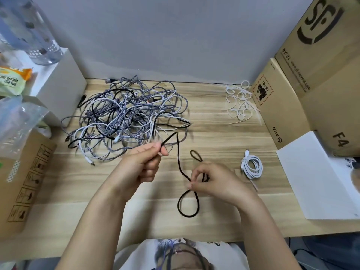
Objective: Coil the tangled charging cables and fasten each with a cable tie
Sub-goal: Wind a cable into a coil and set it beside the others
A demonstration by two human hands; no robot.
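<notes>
Left hand (145, 162) pinched black cable (180, 164) at its 1 o'clock; right hand (211, 181) pinched the loop crossing. Cable ran 11-to-5 between grips.

head-worn view, looking down, close tabletop (214, 121)

Tangled cables (126, 117) lie left of cable ties (240, 103).

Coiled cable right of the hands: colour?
White. The coiled cable lies on the table, best seen in the head view.
</notes>
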